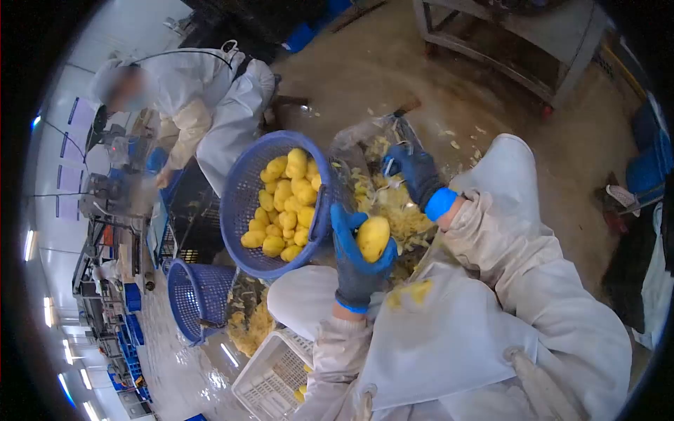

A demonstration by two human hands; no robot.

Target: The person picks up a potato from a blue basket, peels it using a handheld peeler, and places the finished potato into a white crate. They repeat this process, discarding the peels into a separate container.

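Observation:
My left hand (359, 263), in a blue glove, is wrapped round a peeled yellow potato (373, 238) in front of my apron. My right hand (415, 172), gloved in dark blue with a bright blue cuff, is closed above a bin. A small, shiny peeler (389, 167) pokes out of its fingers, mostly hidden. Beneath both hands, potato peelings (400, 209) fill the clear-lined bin. Just left of my left hand stands a purple-blue basket (235, 203) holding many peeled potatoes (286, 200).
A white crate (261, 379) with a few potatoes stands at my lower left, near another blue basket (200, 295) and a pile of peelings (251, 326). At the upper left a co-worker (203, 98) bends forward. A metal table (519, 42) stands at the back on the wet floor.

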